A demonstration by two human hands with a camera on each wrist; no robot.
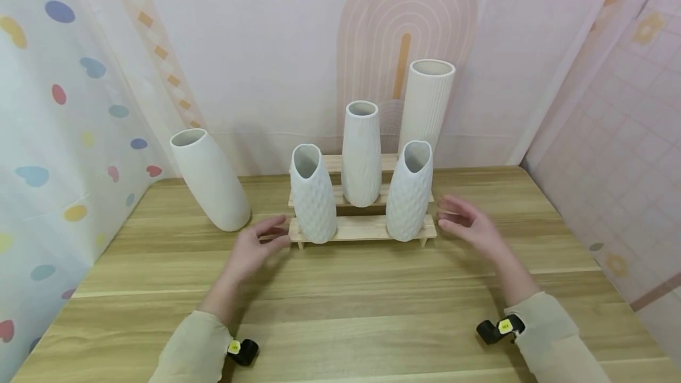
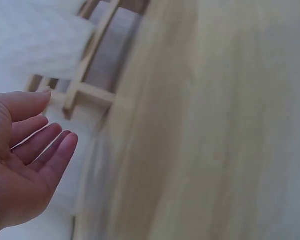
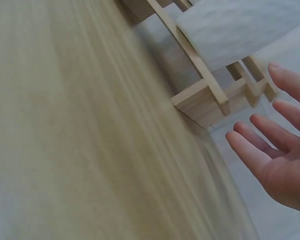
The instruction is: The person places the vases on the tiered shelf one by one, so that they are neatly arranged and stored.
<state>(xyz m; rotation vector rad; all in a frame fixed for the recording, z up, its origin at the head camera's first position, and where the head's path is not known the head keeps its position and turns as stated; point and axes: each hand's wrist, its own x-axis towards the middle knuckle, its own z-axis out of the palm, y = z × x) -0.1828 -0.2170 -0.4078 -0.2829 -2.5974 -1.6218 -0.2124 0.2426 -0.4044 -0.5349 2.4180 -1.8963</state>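
Observation:
A pale wooden tiered stand (image 1: pixel 362 227) holds several white vases. Two vases with dimpled surfaces, one left (image 1: pixel 314 208) and one right (image 1: pixel 408 205), stand on its front step. A slimmer textured vase (image 1: pixel 362 158) stands behind them in the middle, and a tall ribbed vase (image 1: pixel 427 105) at the back right. My left hand (image 1: pixel 253 249) is beside the stand's left end, fingers loosely bent and holding nothing; whether the thumb touches the wood I cannot tell. At the right end, my right hand (image 3: pixel 285 150) has its fingers spread and relaxed, apart from the stand in the right wrist view.
A smooth white vase (image 1: pixel 213 185) stands on the wood-grain table (image 1: pixel 340 324), left of the stand and just behind my left hand. Patterned curtains (image 1: pixel 255 52) enclose the table at the back and on both sides.

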